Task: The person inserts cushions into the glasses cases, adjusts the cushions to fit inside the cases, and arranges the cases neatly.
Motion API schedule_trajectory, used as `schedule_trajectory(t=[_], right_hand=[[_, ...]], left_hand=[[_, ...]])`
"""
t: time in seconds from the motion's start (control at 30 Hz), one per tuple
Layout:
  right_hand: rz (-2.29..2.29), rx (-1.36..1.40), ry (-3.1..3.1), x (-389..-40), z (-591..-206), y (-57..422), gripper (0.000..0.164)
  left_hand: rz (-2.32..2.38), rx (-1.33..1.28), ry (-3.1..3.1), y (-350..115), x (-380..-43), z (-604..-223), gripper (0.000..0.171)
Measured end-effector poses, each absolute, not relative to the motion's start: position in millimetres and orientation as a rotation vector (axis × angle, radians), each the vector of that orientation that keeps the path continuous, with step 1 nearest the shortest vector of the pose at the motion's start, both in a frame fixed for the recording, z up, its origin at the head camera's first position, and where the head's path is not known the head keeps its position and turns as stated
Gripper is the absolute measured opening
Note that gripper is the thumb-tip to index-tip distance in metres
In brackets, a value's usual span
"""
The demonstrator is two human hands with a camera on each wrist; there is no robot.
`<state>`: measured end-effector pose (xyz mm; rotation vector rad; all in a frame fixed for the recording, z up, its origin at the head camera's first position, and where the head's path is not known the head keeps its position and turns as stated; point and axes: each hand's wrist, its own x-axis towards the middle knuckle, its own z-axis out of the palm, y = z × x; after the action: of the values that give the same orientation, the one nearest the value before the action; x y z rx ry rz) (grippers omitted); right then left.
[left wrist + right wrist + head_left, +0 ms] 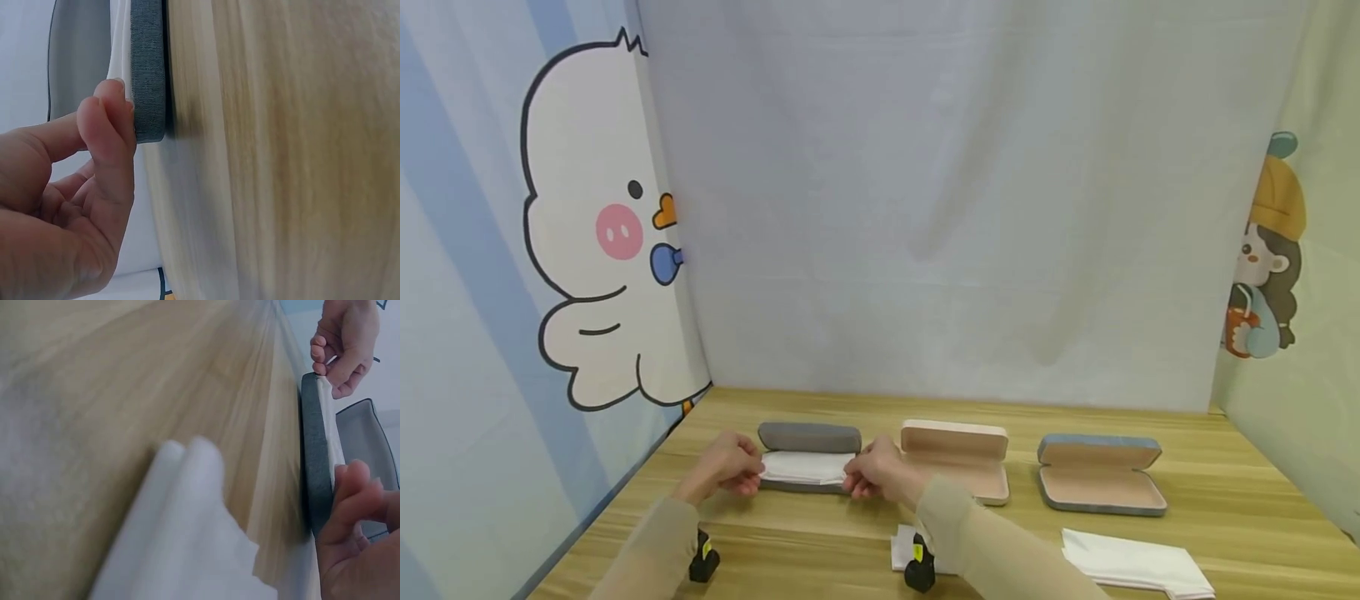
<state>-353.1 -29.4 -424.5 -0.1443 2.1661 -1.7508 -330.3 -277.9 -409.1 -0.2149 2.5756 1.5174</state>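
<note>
A folded white cloth (807,467) lies in the dark grey glasses case (809,437), whose lid stands raised behind it. My left hand (727,467) pinches the cloth's left end, its fingertips at the case rim; the left wrist view shows the thumb and fingers meeting beside the case's grey side wall (147,75). At the opposite end my right hand (883,472) pinches the cloth's right end. In the right wrist view both hands sit at the two ends of the case (315,450), with the white cloth strip (331,422) between them.
A pink-beige glasses case (955,429) and a blue-grey one (1101,500) stand with lids raised to the right. Folded white cloths lie nearer me, one (1131,562) at the right and one (904,546) partly behind my right wrist. Curtains bound the wooden table (805,550).
</note>
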Motion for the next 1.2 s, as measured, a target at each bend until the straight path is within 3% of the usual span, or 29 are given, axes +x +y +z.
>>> schedule_trajectory(t=[0.27,0.83,1.2], right_hand=[[-1.690,-0.185,2.375,-351.4,-427.5,-34.4,0.022],[-1.686,-0.190,2.492,-349.6,-434.2,-39.1,0.025],[-1.662,-0.155,2.491,-349.2,-433.2,-36.9,0.016]], left_hand=[[1.450,-0.192,2.652,-272.2,-331.7,-410.4,0.008],[1.360,-0.168,2.733,-274.9,-333.3,-415.1,0.006],[1.344,-0.216,2.602,-289.7,-340.3,-422.9,0.023]])
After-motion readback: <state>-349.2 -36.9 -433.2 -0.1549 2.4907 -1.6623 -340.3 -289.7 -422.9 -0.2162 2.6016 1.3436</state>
